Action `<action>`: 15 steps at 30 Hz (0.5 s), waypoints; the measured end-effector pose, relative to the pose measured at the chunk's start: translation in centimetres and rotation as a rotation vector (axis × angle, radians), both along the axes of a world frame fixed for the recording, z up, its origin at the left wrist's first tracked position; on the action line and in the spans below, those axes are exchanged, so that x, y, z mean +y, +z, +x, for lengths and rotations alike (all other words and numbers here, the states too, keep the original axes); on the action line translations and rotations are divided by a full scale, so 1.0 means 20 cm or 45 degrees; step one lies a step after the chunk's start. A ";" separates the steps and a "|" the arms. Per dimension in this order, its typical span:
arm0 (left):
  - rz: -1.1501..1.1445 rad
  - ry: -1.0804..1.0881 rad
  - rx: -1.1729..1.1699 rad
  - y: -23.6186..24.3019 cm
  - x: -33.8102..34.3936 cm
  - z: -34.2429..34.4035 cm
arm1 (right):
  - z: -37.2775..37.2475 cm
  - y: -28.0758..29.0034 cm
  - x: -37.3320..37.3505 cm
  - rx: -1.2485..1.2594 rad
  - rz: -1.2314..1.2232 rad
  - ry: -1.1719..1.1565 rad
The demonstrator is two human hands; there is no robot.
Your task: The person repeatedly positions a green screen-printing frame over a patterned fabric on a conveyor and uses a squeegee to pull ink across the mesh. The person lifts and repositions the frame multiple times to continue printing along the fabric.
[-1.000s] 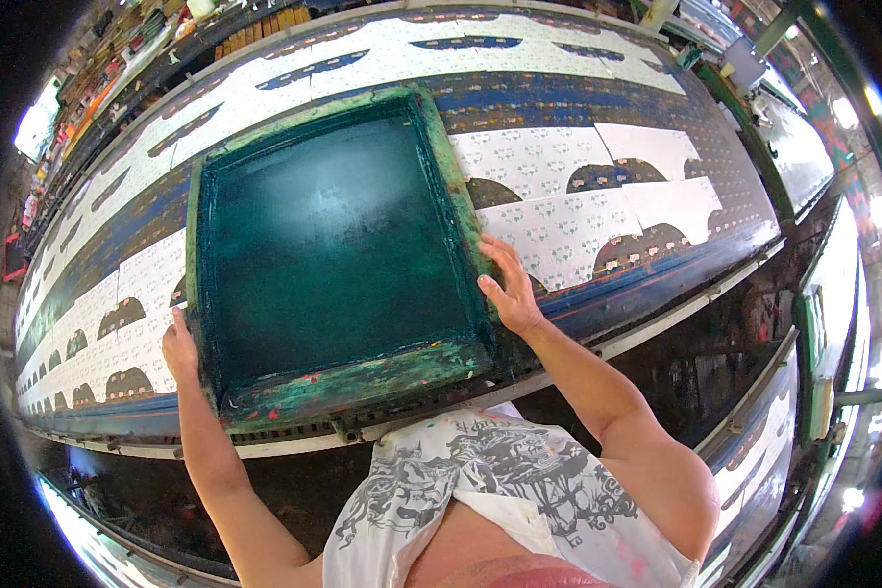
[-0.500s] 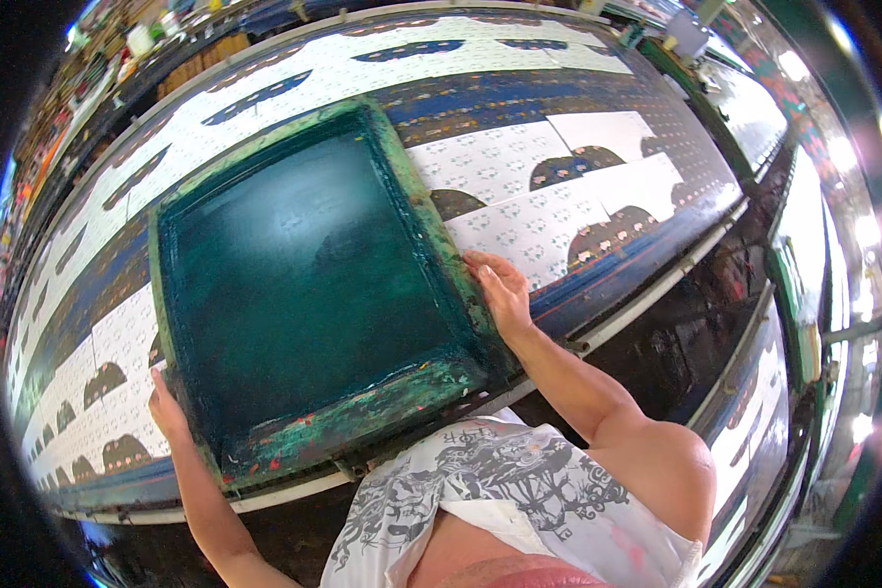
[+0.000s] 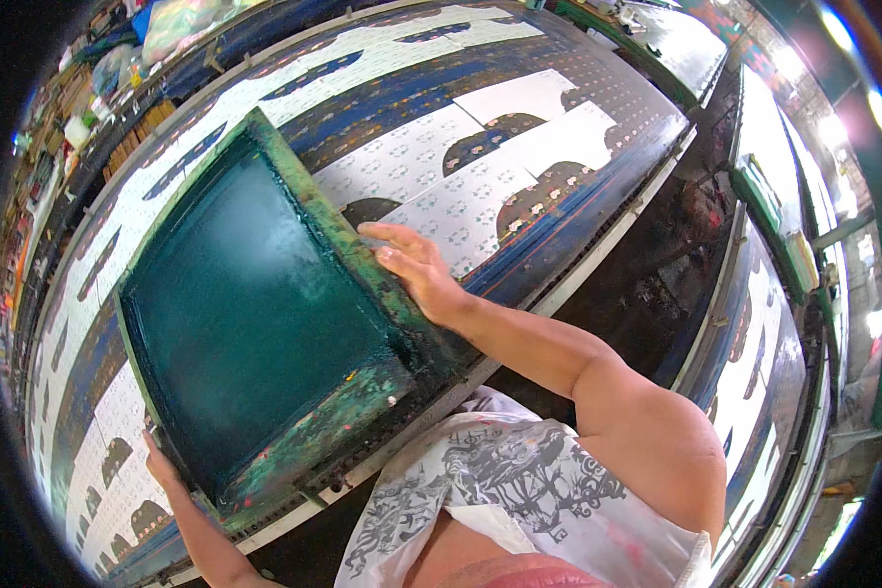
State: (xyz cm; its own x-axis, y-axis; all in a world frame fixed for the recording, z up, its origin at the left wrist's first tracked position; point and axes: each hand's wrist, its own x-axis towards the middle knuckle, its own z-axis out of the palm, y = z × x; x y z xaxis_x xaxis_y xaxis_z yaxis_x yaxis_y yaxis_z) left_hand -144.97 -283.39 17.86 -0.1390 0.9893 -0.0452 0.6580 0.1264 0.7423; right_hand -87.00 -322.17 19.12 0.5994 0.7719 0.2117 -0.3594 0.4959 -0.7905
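A screen-printing frame [image 3: 309, 191], its wood stained green, lies slantwise over the long printing table in front of me. Dark green ink covers its glossy mesh [image 3: 250, 294]. My right hand [image 3: 419, 271] grips the frame's right side rail, fingers and thumb bent over the edge. On the opposite side, my left hand [image 3: 161, 461] holds the left rail near its lower corner; the rail hides part of its fingers. White fabric pieces [image 3: 480, 196] with small green prints lie just right of the frame, and more pieces [image 3: 118, 421] show beside my left hand.
The table's pale front rail [image 3: 598, 263] runs between me and the printed pieces. Another table with fabric [image 3: 755, 343] stands to the right across a dark aisle [image 3: 647, 284]. Crowded shelves and bags [image 3: 181, 29] line the far left.
My view has turned, so the table and frame appear shifted left. The frame looks more slanted and narrower than before. Both hands have stayed on its side rails.
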 end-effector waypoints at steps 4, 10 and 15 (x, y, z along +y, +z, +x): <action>-0.075 -0.047 -0.321 0.15 -0.11 0.18 | 0.26 0.05 -0.07 -0.210 -0.090 -0.127; 0.013 -0.105 -0.807 0.18 -0.43 0.82 | 1.10 0.07 -0.34 -0.675 -0.310 -0.180; -0.223 -0.065 -1.020 0.25 -0.82 1.68 | 1.89 0.02 -0.65 -0.875 -0.358 -0.149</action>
State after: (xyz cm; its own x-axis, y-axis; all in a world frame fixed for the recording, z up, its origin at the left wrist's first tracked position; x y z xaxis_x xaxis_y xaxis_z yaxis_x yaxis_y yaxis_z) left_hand -111.38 -299.74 22.92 0.0462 0.9629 -0.2660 -0.0546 0.2683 0.9618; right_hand -49.25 -335.26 19.50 0.4847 0.7915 0.3722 0.3035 0.2470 -0.9203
